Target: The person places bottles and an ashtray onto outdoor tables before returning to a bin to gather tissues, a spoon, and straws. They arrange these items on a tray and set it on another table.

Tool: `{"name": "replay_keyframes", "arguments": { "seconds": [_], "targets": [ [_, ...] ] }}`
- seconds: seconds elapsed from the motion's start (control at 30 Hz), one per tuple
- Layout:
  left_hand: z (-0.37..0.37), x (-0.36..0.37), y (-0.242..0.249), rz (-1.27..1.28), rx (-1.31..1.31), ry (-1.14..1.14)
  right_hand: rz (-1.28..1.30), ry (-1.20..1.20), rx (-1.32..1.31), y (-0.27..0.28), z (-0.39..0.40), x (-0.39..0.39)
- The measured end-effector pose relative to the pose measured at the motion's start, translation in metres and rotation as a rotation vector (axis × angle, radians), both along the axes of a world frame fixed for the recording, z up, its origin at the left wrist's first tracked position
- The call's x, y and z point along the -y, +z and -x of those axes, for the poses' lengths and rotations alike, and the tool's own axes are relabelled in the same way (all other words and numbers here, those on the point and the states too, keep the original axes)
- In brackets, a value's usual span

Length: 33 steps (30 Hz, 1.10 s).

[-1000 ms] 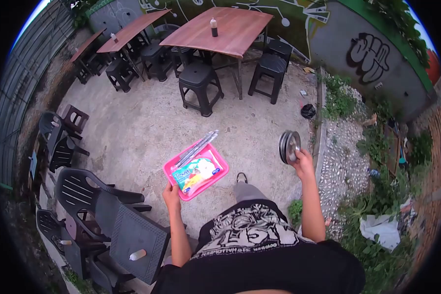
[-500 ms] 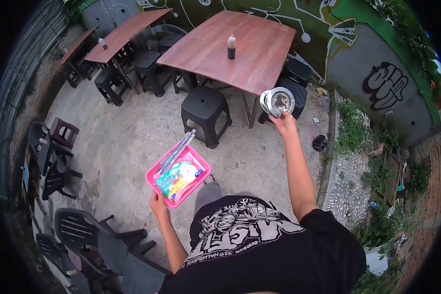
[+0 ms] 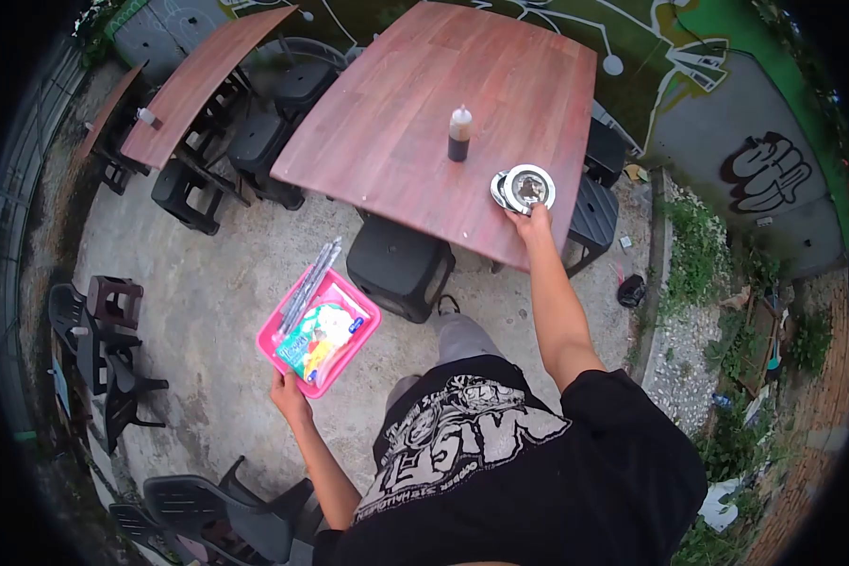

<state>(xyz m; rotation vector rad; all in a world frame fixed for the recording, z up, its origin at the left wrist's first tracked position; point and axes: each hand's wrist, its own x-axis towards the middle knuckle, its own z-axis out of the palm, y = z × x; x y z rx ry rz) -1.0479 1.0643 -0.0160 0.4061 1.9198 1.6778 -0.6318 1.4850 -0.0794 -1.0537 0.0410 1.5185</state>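
Observation:
My left hand (image 3: 291,396) is closed on the near edge of a pink plastic basket (image 3: 363,309), held out over the concrete floor. In it lie a Tessa tissue pack (image 3: 323,341) with a green and white wrapper and a bundle of long grey wrapped sticks (image 3: 308,291) poking past the rim. My right hand (image 3: 530,224) grips two round metal ashtrays (image 3: 544,190), one overlapping the other, with dark residue in the upper one. They are over the right front part of the wooden table (image 3: 387,123). A sauce bottle (image 3: 458,137) with dark liquid stands behind them.
A black plastic stool (image 3: 401,262) sits at the table's front edge, and another stool (image 3: 594,222) at its right. More tables (image 3: 203,80) and stools line the back left. Plastic chairs (image 3: 222,509) are at the lower left. A kerb (image 3: 653,255) and plants border the right side.
I have stepped closer to the table, which now looks larger and nearer. The ashtrays have moved from beyond its right front corner to over its top. The basket stays in my left hand.

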Motion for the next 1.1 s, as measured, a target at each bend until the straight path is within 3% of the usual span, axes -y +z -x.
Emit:
{"name": "replay_keyframes", "arguments": {
  "seconds": [0.33, 0.5, 0.57, 0.63, 0.67, 0.77, 0.83, 0.9, 1.03, 1.1],
  "targets": [
    [0.043, -0.104, 0.0, -0.013, 0.079, 0.063, 0.07, -0.189, 0.009, -0.01, 0.006, -0.191],
    [0.105, -0.118, -0.01, -0.014, 0.107, 0.073, -0.194, -0.095, 0.062, -0.032, -0.03, -0.125],
    [0.143, -0.119, -0.014, 0.025, 0.102, 0.072, -0.125, -0.222, 0.227, -0.008, -0.015, -0.064],
    [0.186, -0.112, -0.021, 0.095, 0.067, 0.066, -0.085, -0.169, 0.364, -0.051, -0.046, 0.0],
    [0.216, -0.1, -0.04, 0.187, 0.056, 0.048, 0.056, -0.314, 0.377, -0.026, -0.02, 0.031],
    [0.29, -0.097, -0.037, 0.104, 0.065, 0.067, 0.263, -0.316, 0.712, -0.012, 0.034, 0.119],
    [0.346, -0.092, -0.028, 0.166, 0.169, -0.14, 0.313, -0.297, 0.78, -0.001, 0.101, 0.154],
    [0.391, -0.087, -0.015, 0.157, 0.155, -0.147, 0.43, -0.034, 0.862, -0.005, 0.161, 0.175],
    [0.472, -0.083, -0.003, 0.063, 0.114, -0.118, 0.309, 0.541, 1.008, 0.015, 0.333, 0.16],
    [0.511, -0.079, -0.011, 0.068, 0.113, -0.073, 0.198, 0.632, 0.89, 0.031, 0.43, 0.133]
  ]
}}
